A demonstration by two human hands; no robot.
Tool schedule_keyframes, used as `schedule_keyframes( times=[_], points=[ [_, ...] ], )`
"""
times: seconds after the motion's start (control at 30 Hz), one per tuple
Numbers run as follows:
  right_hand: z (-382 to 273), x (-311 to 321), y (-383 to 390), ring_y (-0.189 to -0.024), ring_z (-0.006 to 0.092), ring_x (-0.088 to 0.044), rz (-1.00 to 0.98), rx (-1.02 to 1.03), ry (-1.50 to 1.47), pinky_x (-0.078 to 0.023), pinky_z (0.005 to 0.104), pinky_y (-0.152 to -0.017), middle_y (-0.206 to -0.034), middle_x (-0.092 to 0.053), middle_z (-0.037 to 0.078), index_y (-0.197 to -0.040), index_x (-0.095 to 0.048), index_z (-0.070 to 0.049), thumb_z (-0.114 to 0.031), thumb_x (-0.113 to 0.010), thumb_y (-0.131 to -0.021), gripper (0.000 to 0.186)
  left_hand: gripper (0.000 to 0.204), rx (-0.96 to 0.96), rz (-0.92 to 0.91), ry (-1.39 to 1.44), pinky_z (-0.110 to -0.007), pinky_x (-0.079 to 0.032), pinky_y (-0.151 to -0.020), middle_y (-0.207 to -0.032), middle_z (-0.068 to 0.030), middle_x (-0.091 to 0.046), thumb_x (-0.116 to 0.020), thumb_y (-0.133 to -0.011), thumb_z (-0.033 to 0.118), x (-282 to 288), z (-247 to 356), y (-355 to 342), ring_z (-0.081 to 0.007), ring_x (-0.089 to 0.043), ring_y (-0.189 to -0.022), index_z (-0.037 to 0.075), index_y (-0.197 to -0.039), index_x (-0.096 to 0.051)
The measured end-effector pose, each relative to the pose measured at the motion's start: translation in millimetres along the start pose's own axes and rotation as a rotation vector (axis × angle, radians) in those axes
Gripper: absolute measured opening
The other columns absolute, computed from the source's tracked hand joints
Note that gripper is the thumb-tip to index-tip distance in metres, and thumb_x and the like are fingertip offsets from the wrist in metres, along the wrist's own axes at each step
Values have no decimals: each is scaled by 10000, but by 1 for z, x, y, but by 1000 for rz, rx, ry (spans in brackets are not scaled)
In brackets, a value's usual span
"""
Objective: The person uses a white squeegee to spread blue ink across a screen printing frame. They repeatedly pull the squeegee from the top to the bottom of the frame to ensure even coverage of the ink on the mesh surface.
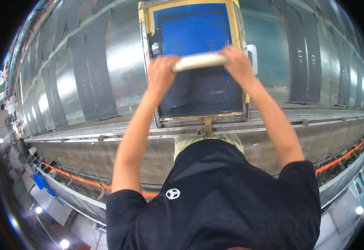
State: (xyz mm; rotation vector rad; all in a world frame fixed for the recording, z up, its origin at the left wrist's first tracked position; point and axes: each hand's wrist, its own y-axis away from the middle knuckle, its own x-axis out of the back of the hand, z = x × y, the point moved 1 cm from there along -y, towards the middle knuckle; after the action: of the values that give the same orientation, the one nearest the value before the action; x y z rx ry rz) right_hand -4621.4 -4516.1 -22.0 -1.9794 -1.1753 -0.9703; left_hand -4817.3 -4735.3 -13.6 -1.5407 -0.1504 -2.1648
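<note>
Long metal table [119,62], blue screen frame [192,25] at its near edge; left hand [161,73] and right hand [237,62] both clamp a pale squeegee [199,61] lying crosswise.

The person wore a black short-sleeved T-shirt [219,200], its sleeves ending above the elbows and leaving both forearms bare. A small white cube-shaped outline logo [172,193] sat on the shirt's left side, and the cloth lay in soft folds across the chest. The left hand [161,73] and right hand [237,62] were bare, without gloves, and pale trousers [209,141] showed just past the shirt's edge.
</note>
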Motion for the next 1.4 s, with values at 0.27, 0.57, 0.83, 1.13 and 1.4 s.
schedule_keyframes(
  times=[0.27, 0.57, 0.83, 1.13, 1.4],
  points=[
    [79, 1, -183, -922, 421, -673, 63, -3, -50, -532, 500, -849, -867, -705, 231, -856, -753, -36, -195, -832, -668, 258, 311, 109, -160, -224, -447, -573, -809, -992, -71, -767, -758, -861, 399, -4, -78, -183, -309, -731, -933, 276, -1147, -768],
    [130, -30, -203, -998, 374, -653, 234, 207, 255, -501, 472, -949, -955, -710, 176, -932, -744, -32, -345, -879, -660, 436, 290, 109, -148, -170, -482, -553, -825, -930, -178, -743, -829, -735, 320, -5, -86, -218, -376, -705, -931, 123, -943, -783],
    [102, -13, -179, -942, 396, -681, 20, 183, 348, -521, 494, -879, -933, -720, 203, -924, -730, -49, -329, -807, -773, 328, 281, 94, -178, -182, -464, -567, -795, -947, -127, -749, -788, -790, 334, -8, -79, -191, -345, -719, -899, 184, -1028, -777],
    [-23, -6, 49, -1017, 329, -653, 3, -97, -77, -541, 423, -894, -1031, -695, 116, -1019, -736, -73, 27, -785, -667, 369, 184, 63, -111, -50, -375, -471, -691, -823, -6, -705, -739, -821, 116, 0, 18, 31, -224, -631, -762, 214, -964, -801],
    [-58, 18, 126, -1037, 302, -646, -95, -62, -198, -528, 428, -937, -1079, -678, 127, -1134, -732, -68, -96, -836, -736, 412, 352, 76, -117, 25, -367, -454, -798, -1071, 49, -743, -740, -722, 40, 10, 65, 120, -184, -651, -963, 179, -1044, -767]
  ],
)
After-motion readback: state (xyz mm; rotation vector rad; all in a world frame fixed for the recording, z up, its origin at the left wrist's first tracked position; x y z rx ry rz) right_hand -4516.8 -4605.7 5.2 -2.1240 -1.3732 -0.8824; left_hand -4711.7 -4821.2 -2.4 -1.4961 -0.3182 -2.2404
